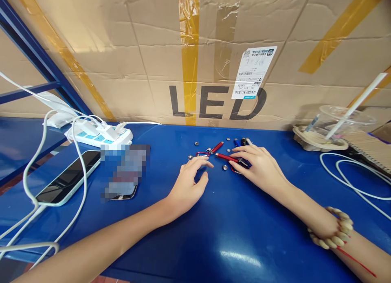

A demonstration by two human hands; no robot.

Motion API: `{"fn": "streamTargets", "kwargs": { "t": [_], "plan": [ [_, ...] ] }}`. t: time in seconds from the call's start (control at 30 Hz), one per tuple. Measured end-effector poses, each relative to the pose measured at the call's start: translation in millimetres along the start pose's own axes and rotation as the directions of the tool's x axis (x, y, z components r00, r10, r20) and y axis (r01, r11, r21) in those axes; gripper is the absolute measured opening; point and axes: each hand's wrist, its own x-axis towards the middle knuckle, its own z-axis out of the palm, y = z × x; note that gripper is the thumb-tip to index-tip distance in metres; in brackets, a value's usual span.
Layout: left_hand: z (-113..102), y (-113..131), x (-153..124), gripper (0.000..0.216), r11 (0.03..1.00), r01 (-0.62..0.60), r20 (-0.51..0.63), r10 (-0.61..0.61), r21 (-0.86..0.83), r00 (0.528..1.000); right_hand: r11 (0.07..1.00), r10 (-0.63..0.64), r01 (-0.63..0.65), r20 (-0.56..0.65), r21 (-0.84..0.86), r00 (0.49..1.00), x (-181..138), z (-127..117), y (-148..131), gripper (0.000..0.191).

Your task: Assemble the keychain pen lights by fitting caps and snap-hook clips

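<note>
Blue tabletop (pixel 232 234), centre frame — my right hand (pixel 259 167) pinches a red tube (pixel 226 157); my left hand (pixel 189 185) rests beside it, fingers loosely apart, empty.

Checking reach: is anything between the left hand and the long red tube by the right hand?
Nothing visible: only bare blue table lies between the left hand and the red tube; a button cell sits just beside it.

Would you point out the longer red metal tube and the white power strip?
The longer red metal tube (pixel 225 156): head view, mid-shaft.
The white power strip (pixel 126 135): head view, right end of casing.
</note>
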Motion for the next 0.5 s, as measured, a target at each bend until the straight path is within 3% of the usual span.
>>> {"fn": "streamTargets", "kwargs": {
  "t": [0.1,0.23,0.5],
  "plan": [
    [0.4,-1.0,0.6,0.028,0.999,-0.036,-0.012,0.036,0.041,0.999,0.998,-0.058,0.061,-0.112,0.022,0.992,0.2,-3.8,-5.1,0.02],
    [1.7,-4.4,0.1,0.037,0.99,-0.106,-0.021,0.108,0.094,0.994,0.971,-0.232,0.239,-0.23,0.001,0.945,0.0,-8.7,-15.8,0.014],
    [4.6,-12.0,-2.3,0.041,0.968,-0.206,0.045,0.201,0.145,0.978,0.874,-0.461,0.486,-0.289,0.018,0.839,-5.5,-14.4,-34.5,0.013]
  ]
}}
